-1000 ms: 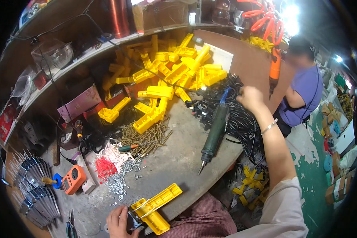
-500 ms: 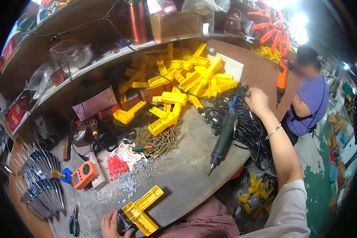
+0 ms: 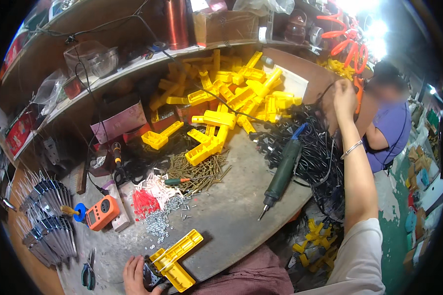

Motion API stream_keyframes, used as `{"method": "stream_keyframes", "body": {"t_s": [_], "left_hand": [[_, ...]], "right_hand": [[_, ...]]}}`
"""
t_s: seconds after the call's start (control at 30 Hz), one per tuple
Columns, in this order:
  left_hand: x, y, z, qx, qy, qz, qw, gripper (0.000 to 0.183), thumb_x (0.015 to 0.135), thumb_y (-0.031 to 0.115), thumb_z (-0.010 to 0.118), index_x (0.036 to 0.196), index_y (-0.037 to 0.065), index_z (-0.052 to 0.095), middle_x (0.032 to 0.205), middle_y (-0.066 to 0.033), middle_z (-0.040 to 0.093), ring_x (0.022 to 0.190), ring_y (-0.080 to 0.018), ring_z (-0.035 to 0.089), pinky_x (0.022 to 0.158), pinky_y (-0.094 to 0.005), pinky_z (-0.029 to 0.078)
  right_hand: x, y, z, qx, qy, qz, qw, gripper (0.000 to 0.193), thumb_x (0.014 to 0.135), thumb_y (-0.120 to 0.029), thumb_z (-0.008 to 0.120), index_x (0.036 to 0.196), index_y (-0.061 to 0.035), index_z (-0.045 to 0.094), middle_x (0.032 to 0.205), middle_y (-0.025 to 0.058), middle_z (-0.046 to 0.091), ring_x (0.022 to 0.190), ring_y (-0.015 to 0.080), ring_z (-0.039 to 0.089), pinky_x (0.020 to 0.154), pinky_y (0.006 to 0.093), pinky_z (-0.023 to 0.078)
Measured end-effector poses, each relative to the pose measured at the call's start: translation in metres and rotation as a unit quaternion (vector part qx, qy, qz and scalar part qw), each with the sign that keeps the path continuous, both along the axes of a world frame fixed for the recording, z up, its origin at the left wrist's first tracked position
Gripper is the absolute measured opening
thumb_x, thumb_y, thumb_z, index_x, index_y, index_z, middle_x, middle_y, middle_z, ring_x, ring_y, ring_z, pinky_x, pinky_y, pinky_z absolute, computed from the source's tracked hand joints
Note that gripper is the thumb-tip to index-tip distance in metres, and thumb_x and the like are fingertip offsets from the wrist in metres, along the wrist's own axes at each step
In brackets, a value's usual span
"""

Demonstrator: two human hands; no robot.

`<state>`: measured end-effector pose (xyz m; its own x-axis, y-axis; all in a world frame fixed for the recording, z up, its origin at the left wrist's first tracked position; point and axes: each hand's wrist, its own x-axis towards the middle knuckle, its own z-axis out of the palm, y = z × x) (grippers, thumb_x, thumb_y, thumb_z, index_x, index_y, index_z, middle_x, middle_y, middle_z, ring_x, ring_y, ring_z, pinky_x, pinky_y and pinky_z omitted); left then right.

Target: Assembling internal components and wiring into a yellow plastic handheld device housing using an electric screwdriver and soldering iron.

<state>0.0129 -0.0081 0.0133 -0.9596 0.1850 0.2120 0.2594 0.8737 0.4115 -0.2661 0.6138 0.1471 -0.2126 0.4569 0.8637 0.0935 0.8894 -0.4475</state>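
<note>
- Head view: the right hand point(image 3: 346, 101) is high, fingertips apparently pinching a black cable point(image 3: 326, 92) above the tangled bundle point(image 3: 325, 162); crossed strands could snag and drag the green screwdriver point(image 3: 283, 172).
- Same view, low: left fingers curl around the dark end of the yellow bracket point(image 3: 178, 260); a slack grip could tip it off the table point(image 3: 231, 216).

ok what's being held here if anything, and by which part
The left grip holds the yellow piece by the dark fitting at its left. The right grip pinches a black cable; whether by its end cannot be told.
</note>
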Motion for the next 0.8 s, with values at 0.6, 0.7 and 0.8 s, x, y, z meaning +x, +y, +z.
{"method": "stream_keyframes", "body": {"t_s": [0.6, 0.7, 0.8], "left_hand": [[0.014, 0.035, 0.027, 0.190, 0.075, -0.039, 0.978, 0.054, 0.066, 0.026, 0.070, 0.113, 0.001, 0.061, 0.116, -0.0224, 0.061, 0.101, -0.0380, 0.060, 0.090, -0.0445, 0.047], [-0.024, 0.086, 0.044, 0.275, -0.068, -0.298, 0.912, 0.084, 0.078, 0.037, 0.074, 0.144, 0.001, 0.035, 0.138, -0.0215, 0.047, 0.124, -0.0319, 0.050, 0.104, -0.0417, 0.039], [-0.015, 0.151, 0.030, 0.531, -0.356, -0.360, 0.679, 0.077, 0.090, 0.024, 0.064, 0.149, 0.002, 0.020, 0.130, -0.0180, 0.051, 0.119, -0.0236, 0.051, 0.100, -0.0383, 0.042]], "right_hand": [[0.131, -0.181, 0.036, -0.286, -0.181, 0.599, 0.726, 0.060, 0.088, -0.022, 0.065, 0.138, 0.0005, 0.041, 0.102, 0.0129, 0.063, 0.077, 0.0128, 0.063, 0.048, 0.0194, 0.049], [0.190, -0.285, 0.007, -0.400, -0.235, 0.671, 0.578, 0.062, 0.090, -0.013, 0.060, 0.143, 0.0011, 0.032, 0.115, 0.0190, 0.057, 0.080, 0.0191, 0.064, 0.059, 0.0264, 0.056], [0.201, -0.334, -0.011, -0.505, -0.177, 0.711, 0.456, 0.060, 0.090, -0.003, 0.056, 0.145, -0.0024, 0.032, 0.117, 0.0182, 0.056, 0.084, 0.0191, 0.062, 0.063, 0.0295, 0.057]]}}
